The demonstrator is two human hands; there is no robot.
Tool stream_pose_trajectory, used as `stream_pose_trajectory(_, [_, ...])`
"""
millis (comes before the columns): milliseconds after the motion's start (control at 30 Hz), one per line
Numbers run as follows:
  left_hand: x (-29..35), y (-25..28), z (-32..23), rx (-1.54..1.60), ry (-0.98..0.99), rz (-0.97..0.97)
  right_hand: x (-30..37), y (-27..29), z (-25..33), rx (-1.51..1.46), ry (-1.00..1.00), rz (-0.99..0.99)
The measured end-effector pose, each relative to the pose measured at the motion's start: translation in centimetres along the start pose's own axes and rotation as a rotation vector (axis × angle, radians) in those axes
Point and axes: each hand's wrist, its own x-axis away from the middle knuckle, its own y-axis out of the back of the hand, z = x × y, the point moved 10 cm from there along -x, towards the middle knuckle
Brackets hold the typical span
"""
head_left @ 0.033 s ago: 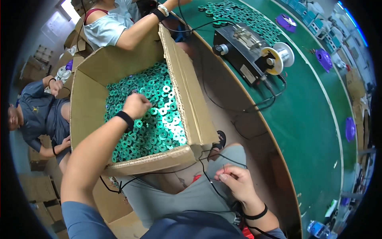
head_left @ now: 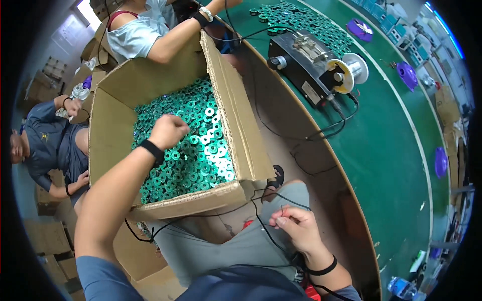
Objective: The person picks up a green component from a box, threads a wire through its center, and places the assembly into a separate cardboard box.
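My left hand [head_left: 168, 131] is over an open cardboard box [head_left: 108, 133], its fingers curled together just above a heap of small green ring-shaped parts [head_left: 175, 175]. Whatever those fingers hold, if anything, is hidden. Over my lap, my right hand [head_left: 301, 228] is closed in a pinch, thumb against forefinger. A thin, dark reddish wire-like piece [head_left: 282, 211] sticks up from that pinch; its exact kind is too small to tell. A black cord [head_left: 273, 241] passes close to the right hand.
Along the right runs a green worktable [head_left: 371, 165] with a black machine carrying a wire spool [head_left: 355, 69]. More green rings [head_left: 301, 20] lie at its far end, beside purple dishes [head_left: 406, 75]. One person [head_left: 138, 37] sits beyond the box, another [head_left: 55, 140] at left.
My left hand has shifted slightly left and up above the rings, fingers still curled. The right hand keeps its pinch and has barely moved.
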Motion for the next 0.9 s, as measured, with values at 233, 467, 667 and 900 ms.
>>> stream_pose_trajectory(233, [16.1,15.0,-12.0,0.631,-0.118,-0.08,1.7,-4.7,0.1,-0.379,-0.019,0.143])
stream_pose_trajectory(467, [31.2,6.5,-13.6,0.577,-0.188,0.093,4.1,-11.7,-0.1,-0.197,0.007,0.252])
stream_pose_trajectory(667, [35.9,1.3,-10.5,0.78,-0.076,0.063,6.1,-15.8,-0.4,-0.106,0.005,0.377])
stream_pose_trajectory(900, [41.5,2.1,-3.2,1.134,0.228,-0.12,7.9,-19.5,-1.9,-0.864,-0.256,0.954])
